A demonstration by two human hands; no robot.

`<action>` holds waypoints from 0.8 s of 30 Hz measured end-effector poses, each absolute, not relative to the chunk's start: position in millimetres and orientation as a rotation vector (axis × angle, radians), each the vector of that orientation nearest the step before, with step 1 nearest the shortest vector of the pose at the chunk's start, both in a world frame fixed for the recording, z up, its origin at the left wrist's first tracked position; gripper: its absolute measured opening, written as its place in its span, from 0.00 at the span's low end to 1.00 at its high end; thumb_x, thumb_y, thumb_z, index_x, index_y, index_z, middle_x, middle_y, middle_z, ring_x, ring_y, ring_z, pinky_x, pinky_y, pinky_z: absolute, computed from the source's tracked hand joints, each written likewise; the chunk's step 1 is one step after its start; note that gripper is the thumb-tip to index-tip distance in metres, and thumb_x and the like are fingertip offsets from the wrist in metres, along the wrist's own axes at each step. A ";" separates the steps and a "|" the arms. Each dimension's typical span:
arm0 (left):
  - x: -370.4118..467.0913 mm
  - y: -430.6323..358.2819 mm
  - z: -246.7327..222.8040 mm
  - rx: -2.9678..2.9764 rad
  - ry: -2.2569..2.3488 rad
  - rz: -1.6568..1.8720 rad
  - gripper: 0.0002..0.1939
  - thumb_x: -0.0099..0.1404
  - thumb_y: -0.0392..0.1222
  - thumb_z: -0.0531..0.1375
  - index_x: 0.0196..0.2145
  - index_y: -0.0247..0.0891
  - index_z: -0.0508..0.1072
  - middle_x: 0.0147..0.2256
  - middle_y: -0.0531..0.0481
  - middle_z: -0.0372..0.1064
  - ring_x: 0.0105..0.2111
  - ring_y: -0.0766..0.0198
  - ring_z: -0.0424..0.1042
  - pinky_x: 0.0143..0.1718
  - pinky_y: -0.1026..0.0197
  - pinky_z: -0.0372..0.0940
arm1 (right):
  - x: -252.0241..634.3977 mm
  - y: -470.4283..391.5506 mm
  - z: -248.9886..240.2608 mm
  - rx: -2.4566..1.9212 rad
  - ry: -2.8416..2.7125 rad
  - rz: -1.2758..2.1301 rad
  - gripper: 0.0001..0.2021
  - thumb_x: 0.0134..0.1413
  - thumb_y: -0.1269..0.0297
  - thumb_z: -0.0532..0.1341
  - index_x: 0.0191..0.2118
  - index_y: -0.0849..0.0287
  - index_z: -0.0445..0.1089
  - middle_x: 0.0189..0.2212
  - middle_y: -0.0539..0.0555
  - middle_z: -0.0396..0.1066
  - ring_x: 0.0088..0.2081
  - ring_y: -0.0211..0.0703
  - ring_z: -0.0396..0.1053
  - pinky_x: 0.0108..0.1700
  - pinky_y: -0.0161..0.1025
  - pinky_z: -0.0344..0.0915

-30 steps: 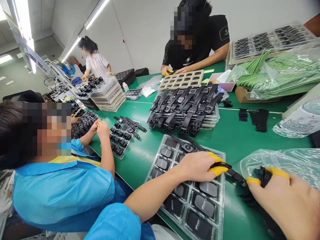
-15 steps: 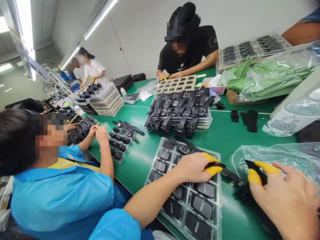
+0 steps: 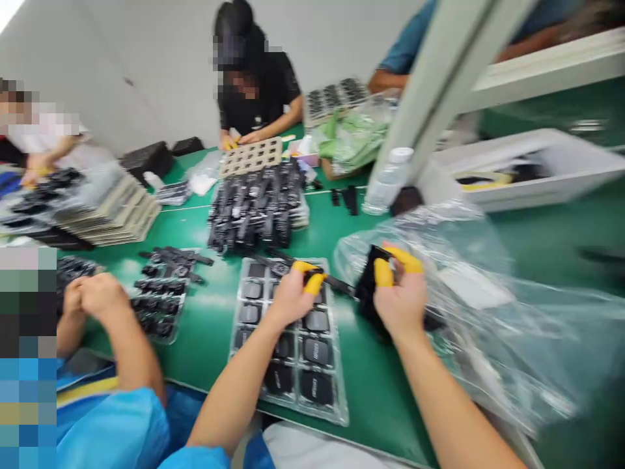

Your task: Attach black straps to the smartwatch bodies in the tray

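Note:
My left hand (image 3: 295, 293) has yellow finger cots on and is closed on a black smartwatch (image 3: 340, 285), pinching it above the right side of a clear plastic tray (image 3: 340, 404). The watch strap points right, towards my right hand (image 3: 404, 290). That hand, also in yellow cots, is shut on a thin black piece (image 3: 367, 281), possibly a pouch or cloth; blur hides its exact kind. Black rounded-square pieces (image 3: 316, 352) with pale lettering sit in the tray's compartments. Another black watch (image 3: 279, 266) lies across the tray's far edge.
Crumpled clear plastic bags (image 3: 493, 312) spread over the right side. Beyond the tray stands a stack of black watches (image 3: 254, 208). A bottle (image 3: 390, 182), a post (image 3: 442, 85) and a white bin (image 3: 532, 189) are at the back right. A co-worker's hands (image 3: 97, 296) are at left.
The view has turned right and pulled back, so the tray and co-workers sit further left and the white bin shows. Both hands keep their holds, close to each other.

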State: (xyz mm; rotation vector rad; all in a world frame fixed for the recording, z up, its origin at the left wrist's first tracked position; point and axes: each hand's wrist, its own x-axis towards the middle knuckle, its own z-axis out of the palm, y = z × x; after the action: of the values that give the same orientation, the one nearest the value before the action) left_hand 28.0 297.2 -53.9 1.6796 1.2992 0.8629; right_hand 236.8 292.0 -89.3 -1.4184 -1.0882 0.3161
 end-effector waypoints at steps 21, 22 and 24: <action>16.6 307.1 -58.0 2.026 0.954 0.950 0.25 0.69 0.28 0.54 0.61 0.41 0.70 0.54 0.41 0.75 0.55 0.55 0.75 0.60 0.48 0.70 | 196.6 256.8 -39.8 -0.740 -0.675 1.826 0.19 0.54 0.47 0.70 0.38 0.58 0.69 0.27 0.47 0.68 0.24 0.35 0.62 0.24 0.34 0.57; 16.3 307.1 -56.5 2.058 0.954 0.954 0.26 0.68 0.27 0.54 0.61 0.41 0.70 0.54 0.42 0.75 0.55 0.55 0.75 0.60 0.48 0.70 | 197.0 256.9 -40.7 -0.766 -0.734 1.809 0.19 0.54 0.48 0.70 0.39 0.57 0.68 0.27 0.47 0.70 0.23 0.35 0.64 0.24 0.34 0.58; 16.4 306.6 -52.9 2.121 0.937 0.952 0.27 0.67 0.26 0.53 0.61 0.41 0.71 0.55 0.43 0.75 0.56 0.56 0.75 0.60 0.49 0.70 | 197.5 256.7 -42.3 -0.806 -0.866 1.800 0.19 0.56 0.49 0.70 0.39 0.56 0.66 0.25 0.46 0.72 0.21 0.35 0.64 0.25 0.35 0.59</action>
State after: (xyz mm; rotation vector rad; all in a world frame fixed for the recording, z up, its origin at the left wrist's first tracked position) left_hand 16.4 306.6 -52.9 2.1211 0.9372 0.9521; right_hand 197.5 256.7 -42.3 -0.8062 -0.8663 1.8002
